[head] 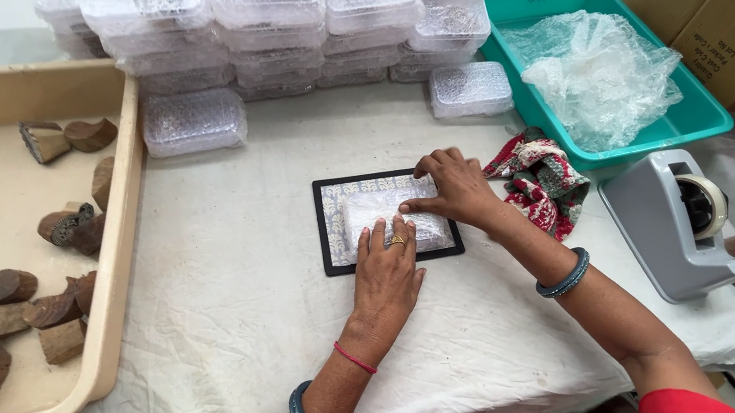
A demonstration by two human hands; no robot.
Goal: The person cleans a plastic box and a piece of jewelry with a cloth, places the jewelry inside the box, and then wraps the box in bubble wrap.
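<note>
Beige tray (127, 264) on the left holds carved wooden blocks (20, 310). Stack of bubble-wrapped packets (289, 20) along the back, teal bin (702, 114) with loose bubble wrap (599, 75) right of it. Grey tape dispenser (673, 225), cardboard box (727, 13) and patterned red cloth (542, 180) sit right.

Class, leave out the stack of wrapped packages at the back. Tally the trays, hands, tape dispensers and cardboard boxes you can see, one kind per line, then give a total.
Plastic trays: 2, one beige tray and one teal tray
Hands pressing the bubble-wrapped block: 2, left hand and right hand
Grey tape dispenser: 1
Brown cardboard box: 1
Total: 6
</note>
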